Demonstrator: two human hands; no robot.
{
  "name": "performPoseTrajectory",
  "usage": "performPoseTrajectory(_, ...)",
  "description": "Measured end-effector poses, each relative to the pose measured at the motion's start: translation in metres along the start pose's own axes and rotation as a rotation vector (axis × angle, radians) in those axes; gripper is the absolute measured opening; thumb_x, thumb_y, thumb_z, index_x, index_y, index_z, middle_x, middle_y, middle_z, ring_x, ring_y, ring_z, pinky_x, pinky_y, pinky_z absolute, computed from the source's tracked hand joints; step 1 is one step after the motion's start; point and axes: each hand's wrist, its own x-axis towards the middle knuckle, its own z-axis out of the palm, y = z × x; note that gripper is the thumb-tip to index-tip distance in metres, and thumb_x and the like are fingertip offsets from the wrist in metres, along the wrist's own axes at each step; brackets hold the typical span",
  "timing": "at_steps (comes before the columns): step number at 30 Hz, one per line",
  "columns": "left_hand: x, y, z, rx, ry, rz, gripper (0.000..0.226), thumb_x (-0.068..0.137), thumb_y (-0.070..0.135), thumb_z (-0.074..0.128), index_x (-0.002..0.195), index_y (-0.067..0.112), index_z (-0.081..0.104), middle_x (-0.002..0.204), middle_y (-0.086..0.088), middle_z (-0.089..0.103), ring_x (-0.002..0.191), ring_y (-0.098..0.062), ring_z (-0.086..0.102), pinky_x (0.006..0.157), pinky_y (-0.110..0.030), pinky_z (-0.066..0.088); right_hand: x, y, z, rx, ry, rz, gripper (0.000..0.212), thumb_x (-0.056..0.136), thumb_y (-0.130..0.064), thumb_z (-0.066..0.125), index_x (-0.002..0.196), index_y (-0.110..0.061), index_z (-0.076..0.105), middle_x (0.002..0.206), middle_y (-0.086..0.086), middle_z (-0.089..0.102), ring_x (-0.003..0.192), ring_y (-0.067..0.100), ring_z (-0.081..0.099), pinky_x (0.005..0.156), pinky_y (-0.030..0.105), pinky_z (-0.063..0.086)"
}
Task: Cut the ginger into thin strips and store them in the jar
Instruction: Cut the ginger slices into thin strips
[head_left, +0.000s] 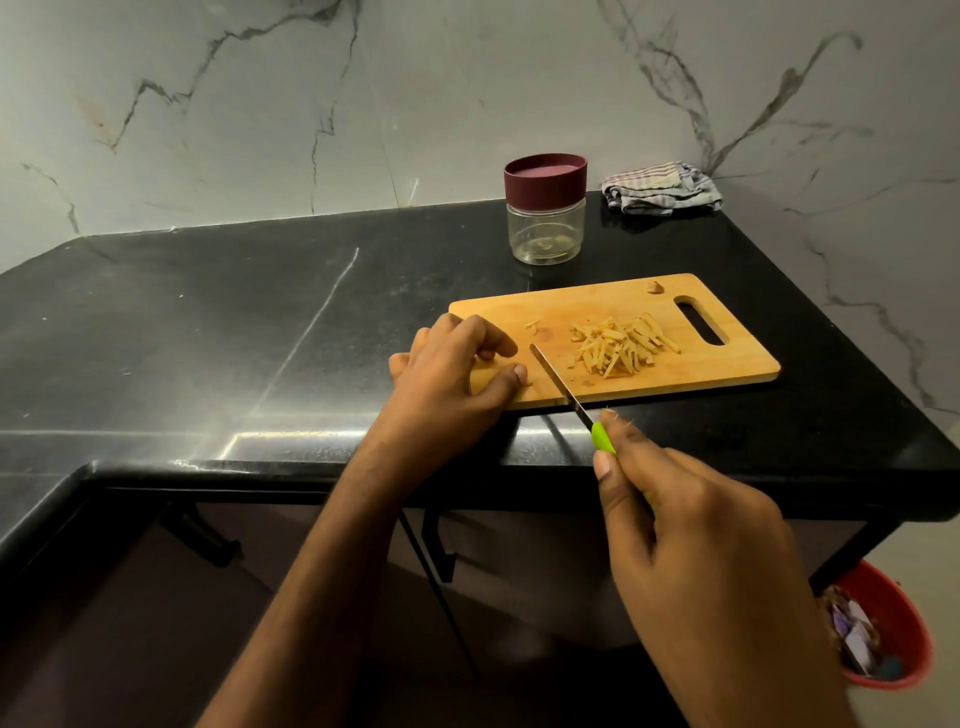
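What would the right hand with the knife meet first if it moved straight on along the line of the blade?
The right hand would probably first meet the cutting board at its near edge; the knife points toward the left hand. Depth is unclear.

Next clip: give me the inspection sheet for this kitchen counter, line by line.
Surface: black countertop, glossy, streaked.
Job's things: ginger strips piled on cutting board; jar behind it, lid on; knife blade over the board.
Clutter: folded cloth; ginger scrap.
Hands: left hand rests on the board, fingers curled; right hand grips the knife.
Cables: nothing seen.
Surroundings: marble wall; red bin below.
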Motion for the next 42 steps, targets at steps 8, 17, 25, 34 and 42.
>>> performPoseTrajectory(8,0.0,0.002,-0.003,-0.051,0.008,-0.046,0.016,0.092,0.039,0.067,0.078,0.036,0.06,0.099,0.016,0.049,0.109,-0.01,0.043,0.091,-0.033,0.018,-0.002,-0.004,0.013,0.029,0.007,-0.041,0.041,0.091,-0.031,0.047,0.125,-0.012,0.063,0.071,-0.007,0.064,0.054,0.008,0.058,0.043,0.027,0.05)
performPoseTrajectory(17,0.003,0.004,-0.004,-0.065,-0.028,-0.027,0.023,0.092,0.036,0.068,0.072,0.036,0.056,0.094,0.017,0.048,0.107,-0.013,0.046,0.095,-0.038,0.023,0.0,-0.004,0.014,0.002,-0.014,-0.032,0.034,0.088,-0.024,0.058,0.119,-0.014,0.067,0.064,-0.006,0.061,0.05,0.013,0.057,0.04,0.03,0.046)
performPoseTrajectory(25,0.005,0.003,-0.003,-0.088,-0.025,-0.038,0.024,0.091,0.036,0.068,0.071,0.035,0.056,0.096,0.014,0.051,0.108,-0.014,0.048,0.094,-0.038,0.023,0.004,-0.001,0.007,-0.001,-0.03,-0.032,0.032,0.089,-0.033,0.052,0.114,-0.022,0.068,0.05,-0.009,0.052,0.044,0.006,0.052,0.038,0.026,0.042)
performPoseTrajectory(34,0.002,0.003,-0.001,-0.01,-0.002,0.01,0.015,0.093,0.039,0.063,0.085,0.04,0.051,0.095,0.015,0.049,0.101,-0.008,0.042,0.085,-0.033,0.02,-0.002,-0.01,-0.005,-0.194,-0.127,0.064,0.044,0.092,-0.047,0.039,0.136,-0.049,0.041,0.069,-0.01,0.041,0.056,0.005,0.045,0.046,0.021,0.039)
performPoseTrajectory(42,0.003,0.003,0.002,0.103,-0.088,0.134,0.027,0.102,0.031,0.047,0.112,0.054,0.059,0.102,0.015,0.037,0.105,-0.008,0.033,0.088,-0.034,0.018,-0.003,-0.011,-0.009,-0.225,-0.155,0.058,0.05,0.095,-0.052,0.026,0.143,-0.055,0.011,0.08,-0.011,0.04,0.067,0.005,0.049,0.056,0.019,0.045)
